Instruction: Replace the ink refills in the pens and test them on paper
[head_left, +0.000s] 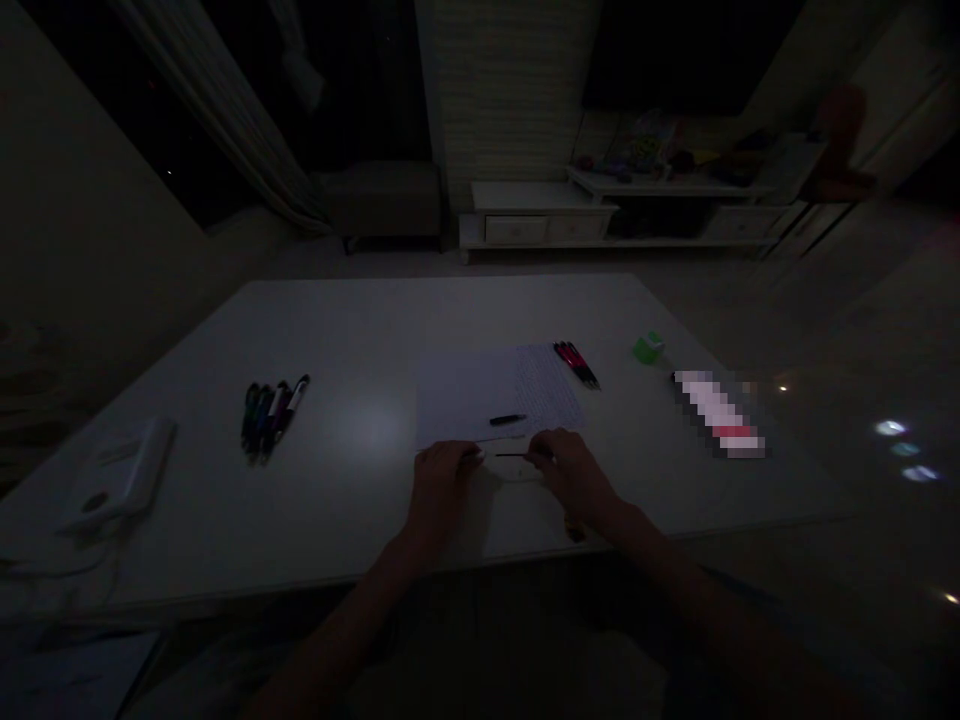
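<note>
Over the near edge of the paper, my left hand (442, 490) pinches a small pen part with a white end (478, 455), mostly hidden in the fingers. Facing it, my right hand (566, 468) is closed on a thin dark pen refill (511, 456) that points left at the white end, with a small gap between. Just beyond the fingers lies another thin rod (501, 438), perhaps a refill. Farther up is a short black pen piece (508, 420). The sheet of paper (465, 390) has handwriting on its right side. Dim light hides fine detail.
Several pens (271, 420) lie together at the left, several red-and-black pens (577, 365) by the paper's right edge. A green object (649, 347), a blurred-out phone-like item (716, 412) and a white corded box (124, 470) also stand on the white table (360, 310).
</note>
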